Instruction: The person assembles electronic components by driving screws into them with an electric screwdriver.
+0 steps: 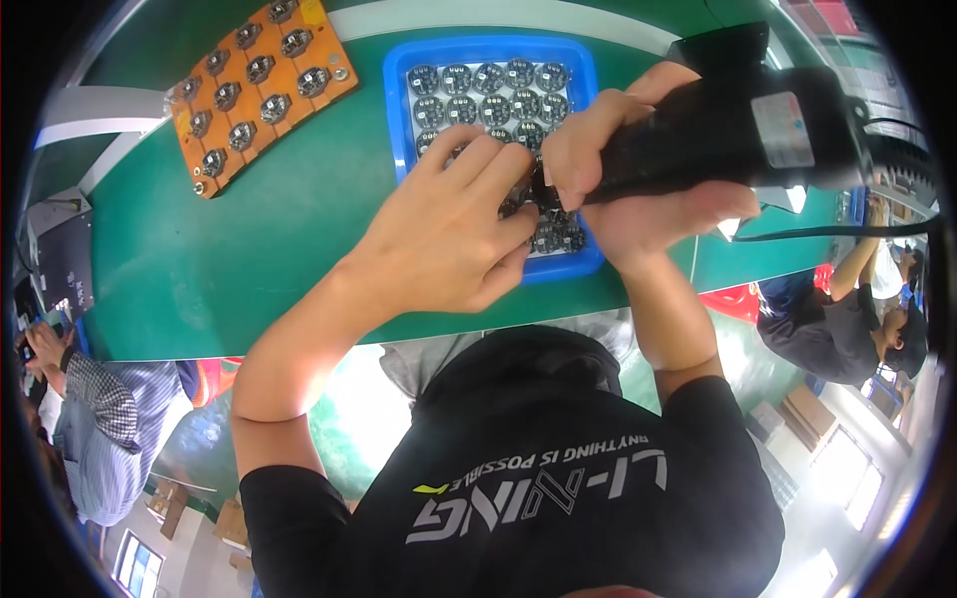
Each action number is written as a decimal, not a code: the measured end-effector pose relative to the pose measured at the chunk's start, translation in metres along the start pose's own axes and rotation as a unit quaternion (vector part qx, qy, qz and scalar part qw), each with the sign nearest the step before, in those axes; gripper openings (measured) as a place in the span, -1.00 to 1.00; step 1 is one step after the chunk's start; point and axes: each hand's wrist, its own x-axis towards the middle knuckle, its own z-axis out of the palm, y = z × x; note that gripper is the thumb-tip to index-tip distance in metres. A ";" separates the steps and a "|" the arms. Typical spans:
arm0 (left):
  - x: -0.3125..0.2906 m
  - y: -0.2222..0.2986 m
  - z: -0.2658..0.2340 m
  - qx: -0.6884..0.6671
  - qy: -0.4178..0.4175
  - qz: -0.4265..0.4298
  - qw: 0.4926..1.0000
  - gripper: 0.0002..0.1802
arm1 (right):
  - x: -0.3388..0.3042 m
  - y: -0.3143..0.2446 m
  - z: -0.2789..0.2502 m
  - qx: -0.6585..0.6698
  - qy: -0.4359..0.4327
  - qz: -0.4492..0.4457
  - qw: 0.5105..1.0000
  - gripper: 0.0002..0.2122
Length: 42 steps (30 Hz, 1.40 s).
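Observation:
A blue tray (396, 130) holds rows of small round circuit boards (488, 79) on a white lining. My left hand (439, 229) reaches over the tray's near part, its fingers bent and closed on what looks like one of the round boards, mostly hidden by the fingers. My right hand (643, 219) wraps round a thick black corded tool (688, 140), held nearly level over the tray's right edge. The tool's narrow front end points left and meets the left fingertips; its very tip is hidden between the hands.
An orange fixture plate (334, 55) with several boards seated in it lies at the far left of the green table (249, 259). A black cable (827, 231) runs off right. Other people sit at the far left (120, 419) and right (822, 324).

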 end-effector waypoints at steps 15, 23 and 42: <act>0.004 0.006 -0.003 -0.024 -0.029 -0.012 0.999 -0.74 | -0.010 -0.041 -0.012 0.000 0.111 -0.115 0.987 0.04; 0.007 0.007 -0.003 0.001 -0.059 -0.006 0.998 -0.67 | -0.033 -0.118 -0.077 -0.106 0.157 -0.281 0.941 -0.04; 0.006 0.005 -0.004 -0.013 -0.056 -0.019 0.998 -0.62 | -0.034 -0.088 -0.069 0.010 0.082 -0.148 0.985 -0.05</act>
